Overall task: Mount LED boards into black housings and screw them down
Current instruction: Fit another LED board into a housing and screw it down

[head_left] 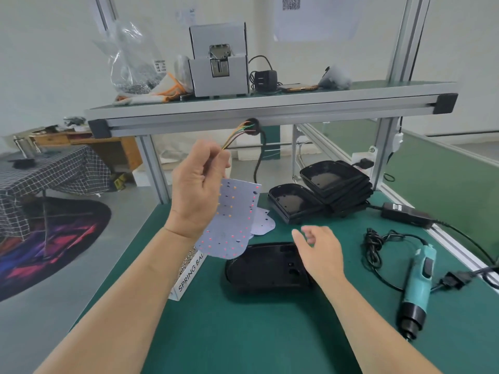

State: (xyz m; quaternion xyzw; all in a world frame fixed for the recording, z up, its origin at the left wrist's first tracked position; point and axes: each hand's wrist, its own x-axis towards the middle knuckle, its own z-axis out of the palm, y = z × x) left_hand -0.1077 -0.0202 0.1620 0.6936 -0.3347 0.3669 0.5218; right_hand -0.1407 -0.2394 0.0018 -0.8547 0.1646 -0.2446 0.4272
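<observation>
Your left hand [197, 190] is raised above the desk [243, 333], its fingers [214, 157] curled tight round the top edge of the LED board [232, 225]. The board hangs below them, LED side toward you, and its coloured wires [237, 132] rise past your fingertips. Your right hand [321, 252] holds nothing; its fingers [299, 236] are loosely spread just over the right end of the black housing [259, 268], which lies open side up on the desk under the board's lower edge. More boards [263, 222] lie behind it.

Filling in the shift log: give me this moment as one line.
left hand: holds LED board up by wired end | right hand: open above black housing | teal screwdriver: lying on mat
</observation>
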